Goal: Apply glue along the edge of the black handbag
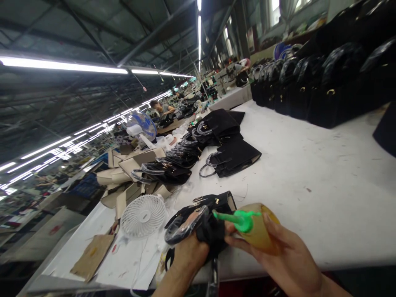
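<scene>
Left hand grip is clenched on the black handbag at 6 o'clock on the tabletop edge, propping it toward the right hand. That grip wraps a squeeze bottle, tipped sideways so its green nozzle points at 9 o'clock, right at the bag. The bottle looks full of amber liquid; a white fan sits at 10 o'clock.

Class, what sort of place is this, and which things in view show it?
Probably a handbag factory: rows of black handbags on a long white worktable, strip lights overhead, the left hand gripping a black bag while the right hand holds a squeeze bottle.
</scene>
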Available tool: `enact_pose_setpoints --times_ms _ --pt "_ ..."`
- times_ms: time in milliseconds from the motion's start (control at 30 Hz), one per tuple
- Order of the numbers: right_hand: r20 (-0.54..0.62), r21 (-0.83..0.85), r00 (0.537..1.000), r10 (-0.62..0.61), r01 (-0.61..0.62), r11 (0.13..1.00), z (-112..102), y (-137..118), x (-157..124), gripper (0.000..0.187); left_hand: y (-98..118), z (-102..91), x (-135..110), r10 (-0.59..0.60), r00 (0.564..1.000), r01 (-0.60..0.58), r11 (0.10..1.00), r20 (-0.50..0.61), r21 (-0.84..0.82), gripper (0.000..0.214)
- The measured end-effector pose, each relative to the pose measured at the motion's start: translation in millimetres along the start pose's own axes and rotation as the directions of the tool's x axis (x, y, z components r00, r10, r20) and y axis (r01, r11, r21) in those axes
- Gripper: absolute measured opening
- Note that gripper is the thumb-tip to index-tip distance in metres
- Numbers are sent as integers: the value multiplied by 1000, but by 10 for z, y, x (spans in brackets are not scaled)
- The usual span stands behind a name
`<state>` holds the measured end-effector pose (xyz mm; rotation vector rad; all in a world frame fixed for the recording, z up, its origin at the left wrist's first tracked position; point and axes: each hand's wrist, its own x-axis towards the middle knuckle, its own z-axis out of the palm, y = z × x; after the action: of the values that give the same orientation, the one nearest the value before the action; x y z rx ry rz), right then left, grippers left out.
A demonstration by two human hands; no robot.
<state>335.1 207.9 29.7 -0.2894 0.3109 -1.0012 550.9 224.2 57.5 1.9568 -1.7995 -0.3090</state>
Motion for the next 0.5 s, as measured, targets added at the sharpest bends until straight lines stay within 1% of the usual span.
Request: enact_pose_setpoints --times_ms 67,133,200,233,300,333,367,433,500 --pt "-61 -39 996 -73 71 997 -118 -209 -17 39 46 -191 154 4 998 -5 1000 66 17 31" --pt "-139 -39 982 -129 125 991 -246 -399 -36 36 154 -375 296 16 983 -20 1000 186 20 20" --pt "-249 -37 956 -157 153 988 -373 -540 -75 36 302 -518 410 71 954 -73 997 292 -6 18" --pt "-312 -38 936 -162 158 987 -433 -589 -105 38 379 -571 455 116 940 -111 993 321 -35 18" --pt "-422 -33 893 -159 160 987 -548 -656 -183 45 521 -644 523 219 909 -195 975 353 -101 18" --pt "-465 -30 872 -153 157 987 -605 -679 -227 49 581 -668 550 255 893 -227 967 370 -120 20" --pt "-498 -29 855 -148 154 988 -662 -699 -272 52 633 -688 575 268 880 -240 963 392 -119 23" --pt "-531 -41 835 -142 142 989 -778 -739 -357 54 721 -717 631 244 853 -245 968 461 -59 24" --pt "-537 -55 833 -129 119 991 -887 -788 -424 51 793 -728 711 203 825 -249 968 527 16 23"
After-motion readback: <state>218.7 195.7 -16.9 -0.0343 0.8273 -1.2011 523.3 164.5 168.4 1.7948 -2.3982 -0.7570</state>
